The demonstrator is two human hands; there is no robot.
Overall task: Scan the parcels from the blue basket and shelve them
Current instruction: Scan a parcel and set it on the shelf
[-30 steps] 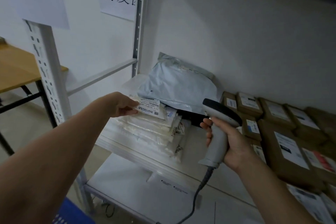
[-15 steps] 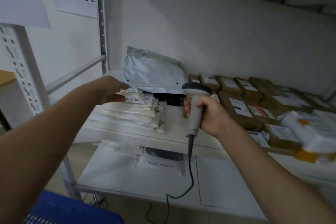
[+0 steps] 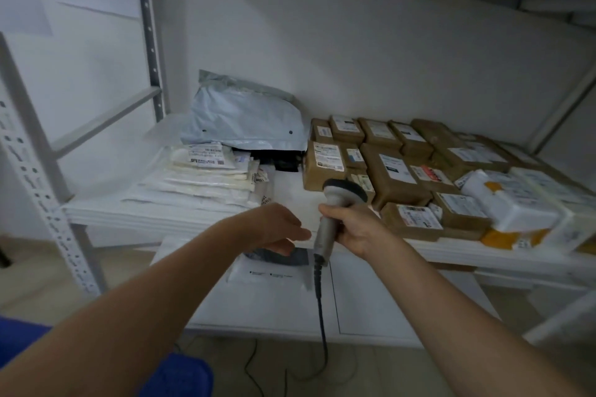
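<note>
My right hand (image 3: 358,230) grips the handle of a grey corded barcode scanner (image 3: 335,209) in front of the shelf edge. Just left of the scanner, my left hand (image 3: 277,227) hangs empty with loosely curled fingers, apart from any parcel. A flat white parcel with a printed label (image 3: 206,156) lies on top of a stack of white mailers (image 3: 200,184) on the white shelf (image 3: 135,216). The blue basket (image 3: 174,377) shows only as a corner at the bottom left.
A grey poly bag (image 3: 245,116) leans against the back wall. Several brown labelled boxes (image 3: 390,167) fill the shelf's right half, with white and yellow parcels (image 3: 516,206) at the far right. A lower shelf (image 3: 371,296) holds a white packet. Perforated uprights (image 3: 38,184) stand at left.
My left hand let go of the labelled white parcel on the stack and drew back toward the scanner. The view shifted right; the scanner sank a little.
</note>
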